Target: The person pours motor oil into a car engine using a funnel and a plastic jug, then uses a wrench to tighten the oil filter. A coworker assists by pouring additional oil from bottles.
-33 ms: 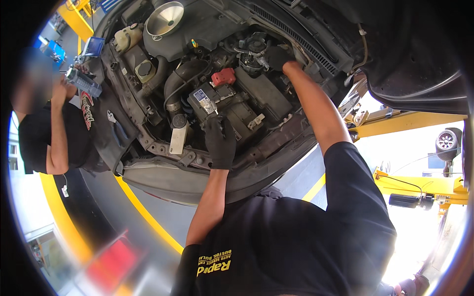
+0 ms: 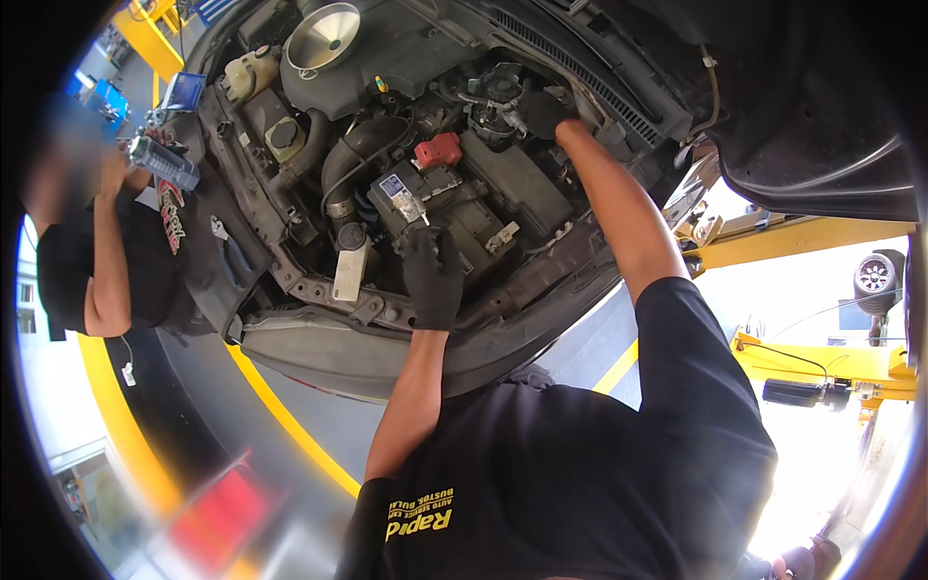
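Observation:
My left hand, in a dark glove, is at the front edge of the car battery. Its fingers are curled. A thin pale tip shows just beyond them, and the rest of what they may hold is hidden. My right hand, also gloved, reaches deep into the far right of the engine bay. It is beside a dark round assembly with hoses and a shiny metal fitting. The fingers there are hidden. A red terminal cover sits at the battery's far side.
A metal funnel stands on the engine cover. Pliers lie on the dark fender cover at left. There a co-worker holds a blue-grey cylindrical object. A ribbed intake hose runs left of the battery.
The co-worker's arm and hands at left have shifted slightly. My hands show almost no movement.

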Motion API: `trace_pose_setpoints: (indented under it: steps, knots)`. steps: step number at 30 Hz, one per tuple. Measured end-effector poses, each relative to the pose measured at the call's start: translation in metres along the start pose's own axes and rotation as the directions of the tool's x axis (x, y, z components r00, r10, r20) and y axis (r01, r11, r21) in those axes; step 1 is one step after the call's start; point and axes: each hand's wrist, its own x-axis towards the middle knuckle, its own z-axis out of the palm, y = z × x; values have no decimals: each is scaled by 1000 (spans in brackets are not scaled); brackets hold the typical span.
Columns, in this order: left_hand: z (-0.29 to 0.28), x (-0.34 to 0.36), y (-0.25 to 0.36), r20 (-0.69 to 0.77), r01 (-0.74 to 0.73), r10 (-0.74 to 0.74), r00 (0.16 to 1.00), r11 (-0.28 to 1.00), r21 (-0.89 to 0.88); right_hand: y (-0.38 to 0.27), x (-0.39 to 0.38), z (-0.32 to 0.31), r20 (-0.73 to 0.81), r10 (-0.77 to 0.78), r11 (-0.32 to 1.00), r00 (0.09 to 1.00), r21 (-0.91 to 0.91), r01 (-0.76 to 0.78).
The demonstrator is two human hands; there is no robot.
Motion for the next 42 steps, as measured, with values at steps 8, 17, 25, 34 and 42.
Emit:
trace_pose_setpoints:
  steps: [8,17,25,34,42]
  knots:
    - [-4,1,-1,10,-69,68,998,996,51,-32,-15,-28,30,244,956,969,163,-245]
    - [2,1,5,16,-56,56,998,998,26,-10,-15,-14,11,236,969,972,71,-237]
    - [-1,-1,-1,21,-67,68,997,998,-13,-39,-17,-39,50,202,979,978,34,-203]
    - [-1,0,0,23,-59,58,998,998,10,-33,-17,-26,-48,245,969,968,-9,-245]
    - [3,1,6,45,-68,70,997,997,-41,-20,-20,-18,-59,226,973,972,57,-223]
